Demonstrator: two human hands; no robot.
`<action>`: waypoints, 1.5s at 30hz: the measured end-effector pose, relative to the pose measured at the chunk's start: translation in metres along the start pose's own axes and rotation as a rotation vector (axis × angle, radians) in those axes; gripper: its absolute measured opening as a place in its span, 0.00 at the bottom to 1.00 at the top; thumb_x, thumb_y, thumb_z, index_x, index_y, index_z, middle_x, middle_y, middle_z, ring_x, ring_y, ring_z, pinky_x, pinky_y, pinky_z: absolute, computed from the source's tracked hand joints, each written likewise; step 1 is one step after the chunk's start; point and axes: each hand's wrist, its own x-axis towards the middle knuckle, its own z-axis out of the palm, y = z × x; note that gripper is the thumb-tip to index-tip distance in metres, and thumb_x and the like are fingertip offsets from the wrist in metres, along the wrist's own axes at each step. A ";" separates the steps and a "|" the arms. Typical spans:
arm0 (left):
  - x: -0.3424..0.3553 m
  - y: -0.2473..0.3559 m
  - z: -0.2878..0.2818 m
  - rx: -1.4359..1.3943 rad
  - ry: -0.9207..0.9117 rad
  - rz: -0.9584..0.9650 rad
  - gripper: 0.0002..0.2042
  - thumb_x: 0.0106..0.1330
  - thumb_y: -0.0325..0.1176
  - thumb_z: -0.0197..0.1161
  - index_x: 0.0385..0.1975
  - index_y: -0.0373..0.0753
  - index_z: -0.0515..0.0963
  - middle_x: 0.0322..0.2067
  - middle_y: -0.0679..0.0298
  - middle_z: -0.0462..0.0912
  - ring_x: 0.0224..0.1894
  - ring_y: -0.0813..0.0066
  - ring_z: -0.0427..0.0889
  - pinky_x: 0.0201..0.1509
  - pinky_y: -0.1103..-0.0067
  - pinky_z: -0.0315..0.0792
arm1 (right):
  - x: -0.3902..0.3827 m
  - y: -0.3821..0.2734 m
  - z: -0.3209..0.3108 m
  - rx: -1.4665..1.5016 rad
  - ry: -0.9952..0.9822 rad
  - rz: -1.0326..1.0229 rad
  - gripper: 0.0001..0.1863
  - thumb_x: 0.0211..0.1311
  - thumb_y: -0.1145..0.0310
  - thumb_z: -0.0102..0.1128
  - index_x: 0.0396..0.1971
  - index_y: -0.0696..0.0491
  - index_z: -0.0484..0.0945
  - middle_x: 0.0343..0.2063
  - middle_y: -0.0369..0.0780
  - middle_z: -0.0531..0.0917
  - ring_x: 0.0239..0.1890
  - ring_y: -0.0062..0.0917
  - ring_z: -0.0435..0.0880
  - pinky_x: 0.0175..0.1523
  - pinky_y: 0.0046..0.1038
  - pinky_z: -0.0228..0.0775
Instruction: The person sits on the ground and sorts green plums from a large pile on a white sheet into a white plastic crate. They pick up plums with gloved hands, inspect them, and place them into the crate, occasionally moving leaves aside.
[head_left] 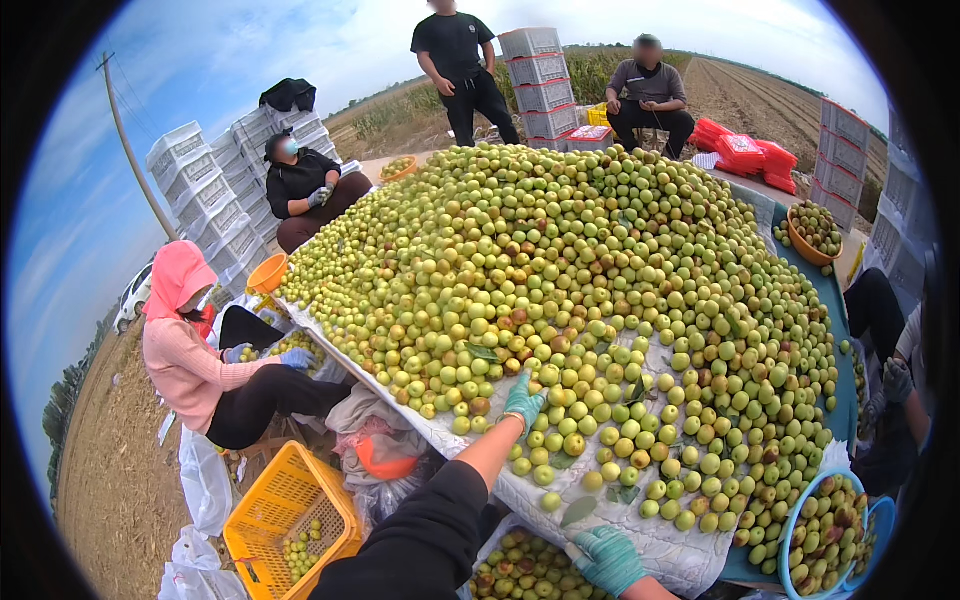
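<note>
A large heap of round green jujubes (560, 250), some blotched with brown, covers a quilted white sheet (545, 500) on a raised surface. My left hand (524, 402), in a teal glove, reaches to the near edge of the heap. Its fingers are apart and touch the fruit there. Closer to me, my right hand (606, 560), also gloved in teal, is by the sheet's front edge, above a container of browner jujubes (530, 570). Its fingers are stretched out to the left, and I see no fruit in them. Loose leaves (578, 511) lie on the sheet between both hands.
A yellow crate (290, 520) with a few jujubes stands at lower left, beside a person in pink (190, 350). Blue-rimmed baskets (825, 535) of fruit are at lower right. Other people sit or stand around the heap, near stacked crates (540, 85).
</note>
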 end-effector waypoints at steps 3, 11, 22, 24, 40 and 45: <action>0.002 0.013 0.024 -0.137 -0.075 0.017 0.36 0.61 0.40 0.62 0.68 0.43 0.54 0.61 0.48 0.65 0.63 0.55 0.66 0.64 0.70 0.63 | -0.001 -0.002 0.003 0.046 -0.010 0.044 0.11 0.58 0.61 0.58 0.36 0.52 0.80 0.25 0.42 0.80 0.30 0.39 0.79 0.37 0.38 0.70; -0.034 0.106 0.075 -0.205 -0.282 0.233 0.36 0.60 0.33 0.62 0.68 0.40 0.52 0.64 0.53 0.61 0.65 0.60 0.62 0.67 0.75 0.58 | 0.005 -0.003 0.003 0.061 0.032 0.240 0.14 0.61 0.59 0.56 0.40 0.52 0.80 0.29 0.45 0.82 0.32 0.37 0.81 0.39 0.36 0.72; 0.000 0.088 0.038 -0.140 -0.038 0.508 0.23 0.68 0.43 0.53 0.57 0.34 0.68 0.60 0.49 0.66 0.64 0.55 0.63 0.67 0.70 0.57 | 0.011 0.053 -0.034 1.958 0.426 0.832 0.14 0.64 0.53 0.56 0.34 0.50 0.72 0.28 0.37 0.76 0.22 0.25 0.73 0.15 0.17 0.60; 0.083 0.058 0.021 0.215 0.235 0.294 0.23 0.66 0.41 0.55 0.56 0.32 0.68 0.59 0.48 0.66 0.64 0.53 0.62 0.67 0.67 0.56 | 0.004 0.059 -0.034 1.864 0.477 0.883 0.14 0.65 0.53 0.54 0.31 0.49 0.72 0.16 0.34 0.73 0.14 0.25 0.69 0.13 0.19 0.56; 0.276 0.093 0.001 0.722 0.210 0.684 0.13 0.64 0.35 0.56 0.47 0.45 0.76 0.45 0.58 0.79 0.49 0.55 0.76 0.55 0.66 0.70 | 0.021 0.059 -0.078 1.567 0.454 1.115 0.14 0.70 0.60 0.46 0.46 0.54 0.70 0.27 0.40 0.78 0.16 0.23 0.71 0.20 0.20 0.65; 0.275 0.133 0.041 0.881 0.021 0.436 0.27 0.62 0.43 0.59 0.62 0.52 0.63 0.61 0.62 0.64 0.62 0.58 0.66 0.63 0.62 0.63 | 0.010 0.065 -0.063 1.801 0.777 1.186 0.14 0.70 0.60 0.46 0.43 0.56 0.72 0.25 0.40 0.77 0.17 0.23 0.72 0.21 0.20 0.66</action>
